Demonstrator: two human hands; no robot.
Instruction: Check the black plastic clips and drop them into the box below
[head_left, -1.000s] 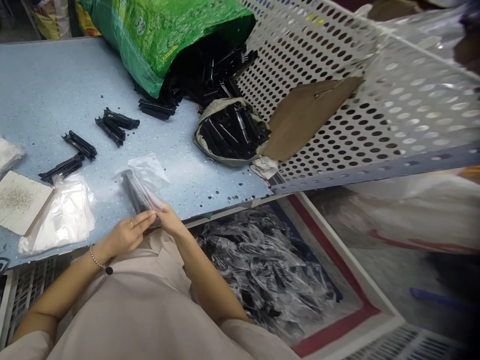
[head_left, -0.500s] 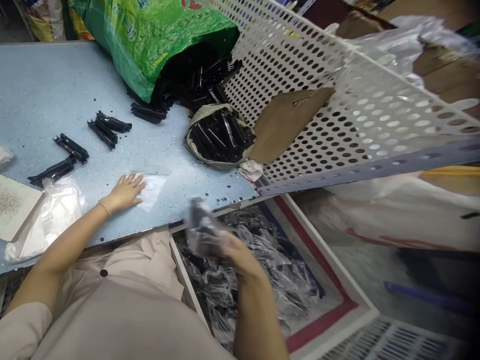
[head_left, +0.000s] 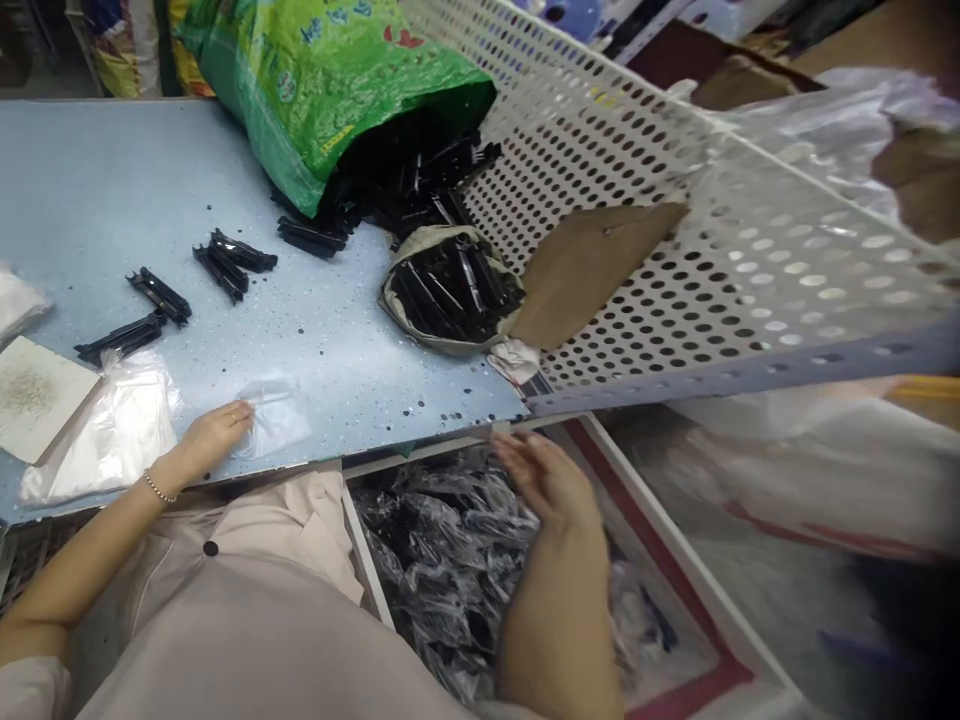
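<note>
My left hand (head_left: 217,435) has its fingertips together on the left edge of a clear plastic bag (head_left: 279,420) lying flat near the table's front edge. My right hand (head_left: 544,475) is raised over the open drawer (head_left: 645,485), fingers apart and nothing in it. Under it, the drawer holds many clear-bagged black parts (head_left: 442,540). Small groups of black parts (head_left: 160,296) lie on the blue table (head_left: 112,170). A round cloth pouch (head_left: 420,335) full of black parts stands at the table's right side. To my left is a stack of clear bags (head_left: 127,420).
A green sack (head_left: 300,90) spills black parts at the back. The perforated white rack (head_left: 600,130) borders the table's right side, with brown cardboard (head_left: 592,270) against it. A pale square block (head_left: 41,400) lies at the left.
My right hand has let go of a bagged bundle and moved right over the drawer. My left hand has gone from lying flat on the clear bag to its left edge, fingers closed.
</note>
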